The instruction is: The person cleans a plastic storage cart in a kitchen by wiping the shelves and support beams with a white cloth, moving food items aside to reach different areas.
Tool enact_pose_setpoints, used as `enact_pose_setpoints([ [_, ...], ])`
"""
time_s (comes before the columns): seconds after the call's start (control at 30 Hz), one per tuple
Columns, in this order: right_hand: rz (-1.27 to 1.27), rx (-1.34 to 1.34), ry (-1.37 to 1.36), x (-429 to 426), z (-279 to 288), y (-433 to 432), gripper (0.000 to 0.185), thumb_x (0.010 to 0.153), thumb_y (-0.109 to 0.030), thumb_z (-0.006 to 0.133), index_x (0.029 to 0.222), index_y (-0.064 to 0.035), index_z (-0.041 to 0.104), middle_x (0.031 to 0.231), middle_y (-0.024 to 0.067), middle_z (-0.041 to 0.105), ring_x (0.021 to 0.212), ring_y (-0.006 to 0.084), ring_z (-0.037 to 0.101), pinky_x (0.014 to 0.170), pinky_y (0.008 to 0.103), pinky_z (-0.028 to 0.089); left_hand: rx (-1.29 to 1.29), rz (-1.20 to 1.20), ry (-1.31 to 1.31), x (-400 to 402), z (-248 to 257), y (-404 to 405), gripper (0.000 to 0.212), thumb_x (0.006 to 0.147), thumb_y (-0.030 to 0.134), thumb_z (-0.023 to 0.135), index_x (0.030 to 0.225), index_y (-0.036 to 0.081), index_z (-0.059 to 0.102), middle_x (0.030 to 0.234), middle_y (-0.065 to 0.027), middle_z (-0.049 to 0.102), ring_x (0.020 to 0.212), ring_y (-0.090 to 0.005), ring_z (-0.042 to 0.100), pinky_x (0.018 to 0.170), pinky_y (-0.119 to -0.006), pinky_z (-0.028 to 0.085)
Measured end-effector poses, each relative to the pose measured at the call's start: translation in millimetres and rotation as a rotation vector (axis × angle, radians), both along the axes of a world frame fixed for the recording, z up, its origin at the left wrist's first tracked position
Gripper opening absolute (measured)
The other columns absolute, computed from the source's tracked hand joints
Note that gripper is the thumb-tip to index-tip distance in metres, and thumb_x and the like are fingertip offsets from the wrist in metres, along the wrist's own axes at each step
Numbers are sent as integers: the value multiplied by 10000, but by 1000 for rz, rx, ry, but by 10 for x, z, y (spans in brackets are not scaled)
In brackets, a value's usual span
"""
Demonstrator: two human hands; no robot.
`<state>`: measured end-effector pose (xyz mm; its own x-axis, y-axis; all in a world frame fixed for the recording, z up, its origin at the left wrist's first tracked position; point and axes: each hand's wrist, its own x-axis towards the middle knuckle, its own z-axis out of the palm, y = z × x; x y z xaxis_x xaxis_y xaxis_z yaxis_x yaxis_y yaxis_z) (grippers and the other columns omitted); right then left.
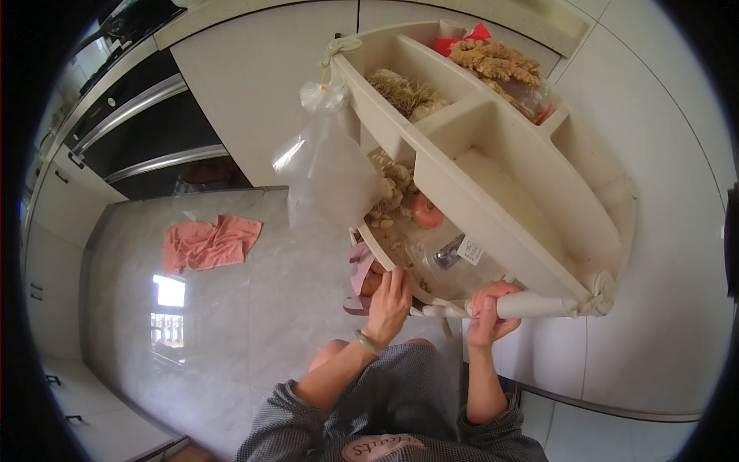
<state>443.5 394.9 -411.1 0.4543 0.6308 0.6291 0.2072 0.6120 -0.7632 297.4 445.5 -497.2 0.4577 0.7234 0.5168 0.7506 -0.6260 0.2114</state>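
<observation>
A cream plastic tiered storage rack (519,242) stands before me, and both my hands are on its near side. My left hand (394,303) grips the rim of the lower tier. My right hand (492,312) is closed around the upright post (534,305) at the near corner. Inside the lower tier lie a tomato (426,211), garlic bulbs (394,187) and a clear plastic package (456,254) with a printed label. The upper tier holds more garlic (404,95) with dry roots and pieces of ginger root (496,62). Below my left hand, a pinkish bag (361,268) holds round brown produce, partly hidden.
A clear plastic bag (329,161) hangs from the rack's far left corner. On the grey tiled floor (219,323) lies a pink cloth (211,245). White cabinets (260,86) stand behind the rack, with a black built-in appliance (156,127) at the left.
</observation>
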Motion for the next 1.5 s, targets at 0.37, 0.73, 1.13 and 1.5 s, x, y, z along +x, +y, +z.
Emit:
enact_pose_setpoints([
  [0.37, 16, -6, 53, 45, 2, 11, 157, 889, -129, 544, 861, -15, 440, 666, 52, 451, 530, 105, 393, 460, 241, 333, -715, -23, -837, 246, 202, -307, 176, 907, 22, 611, 1068, 4, 680, 889, -121, 656, 744, -203, 659, 713, -269, 512],
  [0.73, 247, -35, 299, 130, -201, -38, 606, 891, -622, 428, 1026, -32, 438, 754, 71, 453, 594, 156, 415, 558, 287, 371, -216, -150, -575, 445, 719, -592, 247, 757, 3, 730, 1001, 29, 702, 1078, -119, 625, 822, -255, 657, 711, -330, 548],
  [1.13, 219, -51, 268, 99, -173, -12, 586, 894, -616, 434, 1020, -44, 434, 742, 71, 449, 585, 156, 426, 520, 279, 356, -707, -197, -672, 293, 963, -187, 213, 727, 110, 782, 878, -22, 708, 783, -142, 664, 671, -260, 658, 629, -331, 520],
  [1.5, 175, -49, 223, 102, -172, -19, 571, 899, -604, 464, 960, -37, 462, 707, 70, 451, 583, 162, 458, 521, 297, 381, -822, -148, -1180, 318, 763, -591, 221, 957, 84, 585, 1150, -11, 640, 1028, -67, 675, 822, -91, 609, 642, -237, 500],
])
